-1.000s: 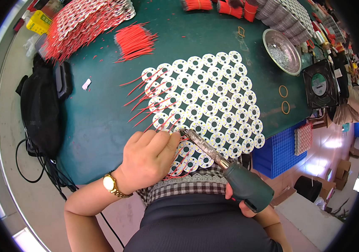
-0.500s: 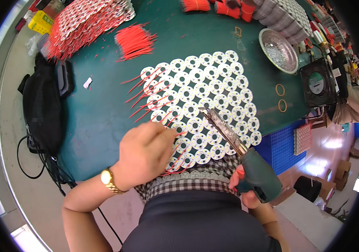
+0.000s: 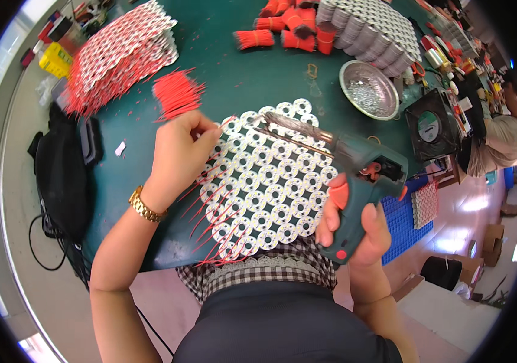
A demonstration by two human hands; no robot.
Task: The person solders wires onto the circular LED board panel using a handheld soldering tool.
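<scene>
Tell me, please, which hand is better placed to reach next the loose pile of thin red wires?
Probably the left hand: it appears close to the loose pile, while the right hand, farther away, grips a dark green, pistol-shaped tool.

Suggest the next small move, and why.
Probably ease the soldering gun left toward the left hand: its finger and thumb are pinched at the upper-left edge of the white discs, and the gun, in the right hand, points left over the discs.
</scene>
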